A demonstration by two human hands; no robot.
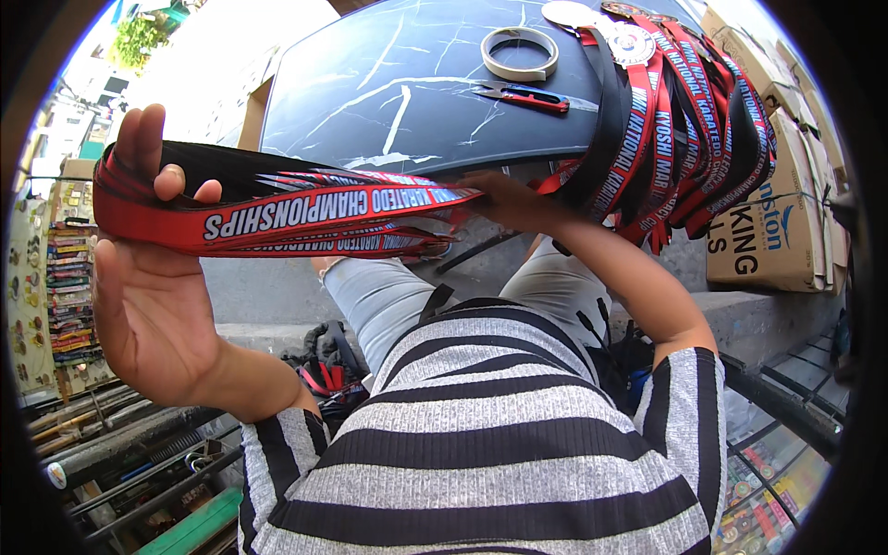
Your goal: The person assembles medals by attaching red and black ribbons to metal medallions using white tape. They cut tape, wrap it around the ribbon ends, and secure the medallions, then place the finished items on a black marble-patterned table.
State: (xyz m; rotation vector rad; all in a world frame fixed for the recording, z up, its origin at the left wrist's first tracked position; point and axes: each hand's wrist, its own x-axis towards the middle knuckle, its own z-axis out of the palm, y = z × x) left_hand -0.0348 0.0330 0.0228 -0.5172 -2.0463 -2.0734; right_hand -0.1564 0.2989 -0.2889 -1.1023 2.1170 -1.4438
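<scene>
A bundle of red and black medal ribbons point(319, 217) with white lettering is stretched sideways between my hands, above my lap. At its left end, my left hand point(157, 268) has the looped ribbons hooked around it. Two of its fingers point up and two fingertips bend over the bundle's upper edge; the thumb stands apart with the palm turned up. My right hand point(509, 202) is closed around the bundle's right end, at the table edge; its fingertips are partly hidden. Beyond it, a thick pile of similar ribbons point(661, 120) hangs over the table edge, with round medals point(632, 43) on top.
On the dark marbled table point(342, 102) lie a tape roll point(519, 54) and red-handled thread snips point(532, 97). Cardboard boxes point(772, 203) stand at the right. A metal rack with rods point(129, 458) is at the lower left, and a dark bag point(328, 356) sits beside my leg.
</scene>
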